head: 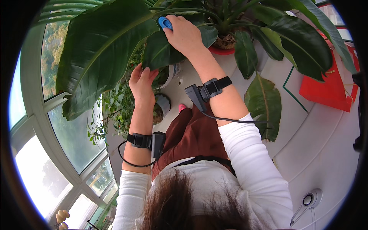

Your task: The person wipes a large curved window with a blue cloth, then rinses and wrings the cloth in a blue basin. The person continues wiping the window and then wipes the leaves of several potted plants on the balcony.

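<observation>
My right hand (185,36) grips a folded blue cloth (165,23) over a broad green leaf (159,51) of a large potted plant. The cloth lies at the upper part of this leaf; my palm and fingers hide some of it. Lower down, my left hand (143,82) pinches the tip edge of the same leaf between thumb and fingers. A much larger leaf (106,49) with a pale midrib spreads to the left of both hands. The plant's stems rise from a red-rimmed pot (221,51) beyond my right wrist.
Windows (77,138) line the left side. Beneath my hands stand a trailing plant (115,100), a grey pot (163,105) and a white pot (172,74). More leaves (263,103) hang at right, near a red paper bag (325,92). Each forearm carries a strapped device with a cable.
</observation>
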`<state>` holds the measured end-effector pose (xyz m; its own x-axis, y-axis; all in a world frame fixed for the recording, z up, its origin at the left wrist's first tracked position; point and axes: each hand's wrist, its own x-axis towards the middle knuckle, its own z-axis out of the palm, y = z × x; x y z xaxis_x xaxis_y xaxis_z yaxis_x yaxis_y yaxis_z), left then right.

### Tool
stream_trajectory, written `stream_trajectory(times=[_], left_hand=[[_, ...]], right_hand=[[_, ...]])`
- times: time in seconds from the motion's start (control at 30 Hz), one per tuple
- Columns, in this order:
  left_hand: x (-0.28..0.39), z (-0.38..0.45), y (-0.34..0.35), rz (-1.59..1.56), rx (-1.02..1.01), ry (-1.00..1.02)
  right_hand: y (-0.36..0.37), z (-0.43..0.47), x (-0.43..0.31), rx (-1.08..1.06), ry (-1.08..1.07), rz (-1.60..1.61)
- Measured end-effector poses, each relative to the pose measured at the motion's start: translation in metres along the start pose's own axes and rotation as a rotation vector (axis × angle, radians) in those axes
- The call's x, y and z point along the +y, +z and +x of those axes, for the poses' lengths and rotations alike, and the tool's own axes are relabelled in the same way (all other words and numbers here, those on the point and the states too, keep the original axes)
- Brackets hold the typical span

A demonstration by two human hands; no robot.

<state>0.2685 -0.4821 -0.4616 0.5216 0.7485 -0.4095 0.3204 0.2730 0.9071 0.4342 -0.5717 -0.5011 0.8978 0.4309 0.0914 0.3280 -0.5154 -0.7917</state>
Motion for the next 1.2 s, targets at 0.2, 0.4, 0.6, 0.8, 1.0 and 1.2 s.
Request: stream_trajectory(times=[0.2, 0.4, 0.6, 0.8, 1.0, 1.2], left_hand=[[-0.003, 0.0, -0.005, -0.007, 0.005, -0.014], [-0.003, 0.003, -0.009, -0.012, -0.018, 0.005], [-0.006, 0.003, -0.013, -0.018, -0.012, 0.015], [-0.001, -0.001, -0.009, -0.038, -0.006, -0.013], [-0.004, -0.003, -0.003, -0.044, -0.036, -0.01], [0.005, -0.006, -0.008, -0.132, -0.09, -0.053]], right_hand=[[0.001, -0.004, 0.025, 0.027, 0.137, -0.07], [-0.025, 0.005, 0.082, 0.031, 0.406, -0.279], [-0.015, -0.023, 0.036, 0.062, -0.054, -0.136], [-0.029, -0.064, -0.029, -0.339, -0.296, 0.093], [-0.023, -0.044, -0.022, -0.093, -0.211, -0.039], [-0.03, -0.056, -0.042, -0.53, -0.267, 0.25]])
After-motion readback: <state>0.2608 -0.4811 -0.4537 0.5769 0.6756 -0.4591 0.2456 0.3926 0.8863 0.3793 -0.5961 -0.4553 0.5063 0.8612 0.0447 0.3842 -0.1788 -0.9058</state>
